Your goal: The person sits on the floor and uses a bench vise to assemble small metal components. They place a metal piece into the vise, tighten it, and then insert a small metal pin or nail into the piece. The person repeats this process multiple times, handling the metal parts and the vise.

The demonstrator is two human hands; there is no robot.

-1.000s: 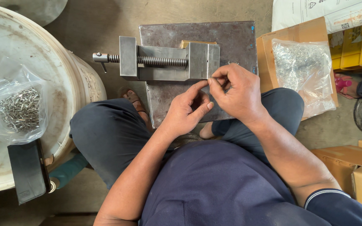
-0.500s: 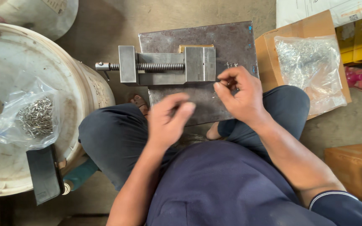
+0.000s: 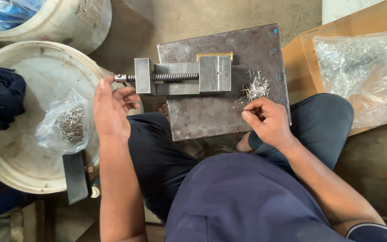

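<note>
Near the steel plate's [image 3: 216, 116] right edge, the right hand [image 3: 267, 121] rests with curled, pressed-together fingers just below the loose pins [image 3: 256, 88]; the left hand [image 3: 110, 107], fingers spread, reaches the vise's screw end [image 3: 121, 78].

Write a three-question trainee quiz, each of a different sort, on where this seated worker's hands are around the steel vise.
1. True or false: the right hand grips the grey steel vise.
2. Which hand is nearest the vise's threaded screw end?
3. The loose pile of thin metal pins lies on: A the white plastic tub, B the dark steel plate, C the cardboard box.

Key: 1 false; 2 the left hand; 3 B.
</note>
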